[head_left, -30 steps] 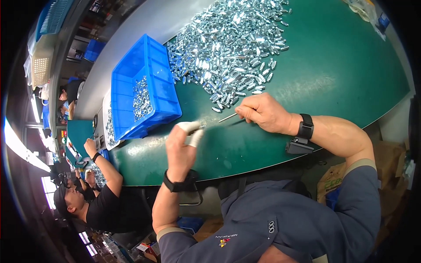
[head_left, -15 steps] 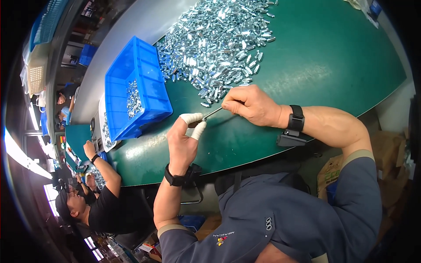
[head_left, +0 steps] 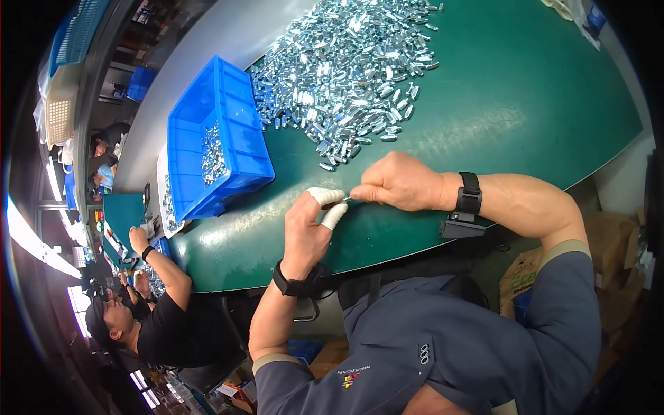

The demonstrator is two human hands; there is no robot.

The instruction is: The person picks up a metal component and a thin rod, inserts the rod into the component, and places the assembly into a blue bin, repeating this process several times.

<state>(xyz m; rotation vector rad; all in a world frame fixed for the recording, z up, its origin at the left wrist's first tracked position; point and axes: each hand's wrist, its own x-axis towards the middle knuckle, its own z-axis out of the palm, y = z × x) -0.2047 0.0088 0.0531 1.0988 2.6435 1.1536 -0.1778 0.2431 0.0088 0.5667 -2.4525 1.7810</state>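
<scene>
My left hand (head_left: 308, 232), with white wrapping on its thumb and a finger, is pinched around a small metal piece (head_left: 346, 199) that barely shows at the fingertips. My right hand (head_left: 408, 183) is closed around a thin metal rod, mostly hidden by the fingers, and meets the left fingertips over the green tabletop (head_left: 484, 124). Just beyond the hands lies a large heap of shiny silver metal parts (head_left: 346, 76), short and elongated. To the left of the heap, a blue plastic bin (head_left: 245, 138) stands tilted, with small metal pieces (head_left: 213, 155) inside.
A white tray (head_left: 163, 169) with small parts sits left of the bin. At the left, a co-worker in black (head_left: 180, 325) works at another green table (head_left: 124, 211). The table's curved front edge (head_left: 387, 259) runs close before me. Cardboard boxes (head_left: 615, 242) stand lower right.
Both hands have come closer together; the left moved right and the right moved slightly down. The rod, plainly visible between them before, is now almost wholly hidden.
</scene>
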